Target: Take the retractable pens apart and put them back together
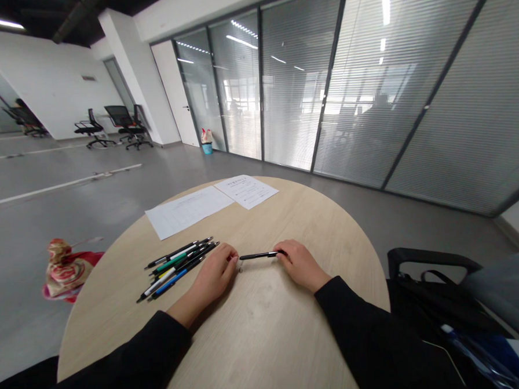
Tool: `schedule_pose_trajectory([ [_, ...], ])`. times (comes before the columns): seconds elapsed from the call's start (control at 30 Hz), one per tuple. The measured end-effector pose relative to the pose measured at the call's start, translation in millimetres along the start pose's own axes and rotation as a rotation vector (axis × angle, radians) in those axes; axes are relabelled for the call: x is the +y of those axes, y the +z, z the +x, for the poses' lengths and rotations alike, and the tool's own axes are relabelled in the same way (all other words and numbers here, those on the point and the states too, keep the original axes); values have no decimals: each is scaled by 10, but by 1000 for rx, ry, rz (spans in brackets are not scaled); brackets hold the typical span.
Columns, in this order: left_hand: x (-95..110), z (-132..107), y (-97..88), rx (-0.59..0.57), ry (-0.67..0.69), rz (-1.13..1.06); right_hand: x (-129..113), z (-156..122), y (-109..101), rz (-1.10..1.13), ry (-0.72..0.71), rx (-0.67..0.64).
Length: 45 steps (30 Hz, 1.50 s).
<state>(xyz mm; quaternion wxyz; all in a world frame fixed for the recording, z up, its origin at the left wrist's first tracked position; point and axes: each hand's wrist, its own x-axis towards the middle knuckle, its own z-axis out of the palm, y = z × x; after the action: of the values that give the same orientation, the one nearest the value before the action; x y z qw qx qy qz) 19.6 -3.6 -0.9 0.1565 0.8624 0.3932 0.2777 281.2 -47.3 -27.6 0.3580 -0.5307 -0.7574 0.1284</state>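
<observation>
Over the middle of the round table, a slim black pen [259, 255] lies nearly level between my two hands. My right hand [298, 263] grips its right end, which has a silvery part, between thumb and fingers. My left hand [220, 269] is closed in a pinch at the left end; the fingertips hide exactly how they meet it. Just under those fingertips is a tiny dark, ring-like thing [240, 270], too small to name. Left of my left hand lies a loose pile of several pens [174, 268], with black, green, yellow, white and blue barrels.
Two printed paper sheets [190, 208] lie at the far side of the wooden table [275, 333]. A red and beige bag [67, 271] is on the floor at left. A black chair [432, 258] with bags stands close at right. Glass partitions [367, 96] line the back.
</observation>
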Motion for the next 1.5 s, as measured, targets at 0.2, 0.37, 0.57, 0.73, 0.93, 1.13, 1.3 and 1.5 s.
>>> schedule_pose_trajectory([
  [0.2, -4, -11, 10, 5, -29, -62, 26, -3, 22, 26, 16, 8],
  [0.37, -15, -17, 11, 16, -70, -113, 11, -4, 13, 37, 4, 7],
  [0.57, -23, -7, 29, 34, -104, -129, 15, -2, 10, 39, 3, -9],
  [0.73, -32, -1, 27, 63, -104, -136, 33, 2, 9, 55, 34, -5],
  [0.93, -94, -14, 47, 52, -97, -48, 61, 10, -41, 86, 79, 41],
  [1.13, -134, -9, 84, -71, 69, 61, 77, 26, -77, 78, 119, 85],
  [1.3, -147, 8, 72, -143, 121, 181, 81, 27, -77, 72, 133, 88],
  [1.5, -154, 33, 30, -151, 97, 264, 93, 22, -70, 80, 133, 83],
])
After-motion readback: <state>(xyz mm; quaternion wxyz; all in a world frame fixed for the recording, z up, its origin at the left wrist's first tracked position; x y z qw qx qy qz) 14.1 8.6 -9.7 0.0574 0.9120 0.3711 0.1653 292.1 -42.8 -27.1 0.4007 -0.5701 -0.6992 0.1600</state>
